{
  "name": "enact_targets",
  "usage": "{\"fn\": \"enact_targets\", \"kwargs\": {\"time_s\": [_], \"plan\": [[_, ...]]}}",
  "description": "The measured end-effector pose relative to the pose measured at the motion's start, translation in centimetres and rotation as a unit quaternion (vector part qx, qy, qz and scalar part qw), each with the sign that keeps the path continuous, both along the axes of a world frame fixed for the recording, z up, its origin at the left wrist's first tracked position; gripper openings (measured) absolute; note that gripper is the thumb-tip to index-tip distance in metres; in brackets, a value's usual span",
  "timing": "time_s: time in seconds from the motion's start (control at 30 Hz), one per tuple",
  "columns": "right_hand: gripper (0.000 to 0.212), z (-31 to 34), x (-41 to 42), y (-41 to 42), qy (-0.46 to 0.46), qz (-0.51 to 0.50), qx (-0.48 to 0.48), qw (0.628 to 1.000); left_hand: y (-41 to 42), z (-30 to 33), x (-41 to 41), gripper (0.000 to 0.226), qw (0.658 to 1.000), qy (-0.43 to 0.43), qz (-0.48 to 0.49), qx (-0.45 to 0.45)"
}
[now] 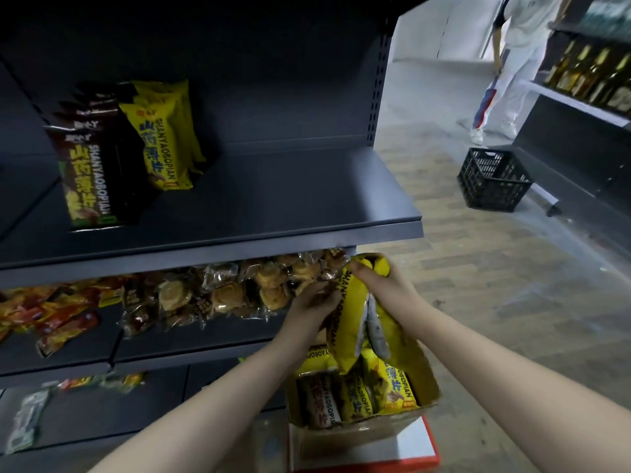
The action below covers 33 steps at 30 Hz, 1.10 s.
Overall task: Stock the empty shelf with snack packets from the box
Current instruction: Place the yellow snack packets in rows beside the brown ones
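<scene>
1. Head view: both hands meet over the open cardboard box point(362, 425), just below the front lip of the upper shelf point(273, 206).
2. The right hand point(392, 285) has its fingers curled round the top of a yellow snack packet point(351, 322), thumb pressed into the crumpled upper end.
3. The left hand point(312, 307) grips the same packet from its other side, fingers bent against the printed face.
4. The packet hangs nearly upright below the fingers, its lower end dipping into the box, with a grey-white inner fold showing just under the right thumb.
5. Beneath the fingers, more yellow packets point(392, 387) stand packed in the box, with a brown-striped one point(317, 401) on the left-hand side.
6. Above and well to the left of the fingers, the upper shelf carries a row of dark brown packets point(92, 172) and a row of yellow packets point(164, 138) standing upright; the shelf board nearest the fingers is bare.
7. Level with the left fingers, the middle shelf holds clear-wrapped pastries point(239, 288), touching or almost touching the fingertips; red and orange sachets point(44, 312) lie farther left.
8. Well beyond the right fingers, a black plastic crate point(493, 179) sits on the floor near a person in white point(512, 63) beside a rack of bottles point(594, 73).
</scene>
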State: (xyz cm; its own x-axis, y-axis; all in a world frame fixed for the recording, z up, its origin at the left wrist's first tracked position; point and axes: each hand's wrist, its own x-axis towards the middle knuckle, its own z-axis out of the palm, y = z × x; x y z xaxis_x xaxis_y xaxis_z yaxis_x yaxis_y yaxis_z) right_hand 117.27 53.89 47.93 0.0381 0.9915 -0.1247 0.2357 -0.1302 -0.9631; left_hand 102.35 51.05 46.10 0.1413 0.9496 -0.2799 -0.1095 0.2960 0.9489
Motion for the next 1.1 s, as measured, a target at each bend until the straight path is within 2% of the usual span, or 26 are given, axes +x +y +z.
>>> {"fn": "enact_targets", "kwargs": {"time_s": [0.1,0.17,0.27,0.33,0.37,0.43,0.5,0.57,0.6,0.7,0.77,0.8,0.87,0.97,1.07,1.1], "plan": [[0.034,3.4,-0.3,0.0,-0.018,0.04,0.033,0.999,-0.9,1.9,-0.3,0.018,0.987,0.097,0.007,0.13],[0.028,5.6,-0.6,0.4,-0.024,0.063,0.048,0.997,-1.3,3.1,-0.6,0.032,0.98,0.102,-0.028,0.168],[0.021,8.8,-1.2,1.0,-0.011,0.078,0.05,0.996,-1.0,4.1,-1.0,0.087,0.964,0.111,-0.113,0.214],[0.026,10.1,-2.1,1.5,0.005,0.086,0.059,0.995,-0.3,5.0,-1.2,0.119,0.959,0.116,-0.116,0.233],[0.034,10.6,-2.7,1.8,0.013,0.082,0.066,0.994,0.0,5.6,-1.4,0.127,0.96,0.111,-0.106,0.235],[0.064,11.7,-4.4,2.4,0.024,0.053,0.075,0.995,0.2,7.2,-2.1,0.117,0.972,0.076,-0.08,0.207],[0.1,12.3,-5.8,3.6,0.043,0.017,0.063,0.997,0.2,8.4,-3.0,0.09,0.99,0.005,-0.049,0.129],[0.114,13.2,-6.9,4.7,0.072,0.012,0.027,0.997,0.1,9.1,-4.2,0.072,0.996,-0.068,-0.049,0.03],[0.11,13.9,-7.4,5.0,0.096,0.023,0.001,0.995,0.0,9.5,-4.8,0.065,0.994,-0.093,-0.062,-0.002],[0.063,16.1,-8.7,5.2,0.125,0.103,-0.055,0.985,0.2,9.9,-6.7,0.057,0.983,-0.174,-0.046,-0.037],[0.041,16.1,-9.3,5.4,0.062,0.181,-0.048,0.98,0.6,10.4,-7.6,0.055,0.977,-0.21,-0.023,-0.036],[0.039,15.8,-9.7,5.5,0.015,0.206,-0.04,0.978,0.8,10.6,-7.9,0.054,0.976,-0.216,-0.016,-0.032],[0.053,15.5,-10.7,5.7,-0.063,0.234,-0.042,0.969,1.4,10.9,-8.3,0.051,0.979,-0.204,-0.001,-0.029],[0.093,14.8,-11.9,7.1,-0.088,0.288,-0.116,0.946,2.7,10.7,-9.4,0.054,0.985,-0.166,0.054,-0.011],[0.103,13.8,-13.2,7.9,-0.077,0.306,-0.111,0.943,4.6,10.7,-12.1,0.086,0.99,-0.053,0.118,0.055],[0.104,13.1,-13.8,8.3,-0.067,0.29,-0.093,0.95,5.2,10.9,-13.2,0.086,0.99,0.0,0.123,0.073]]}}
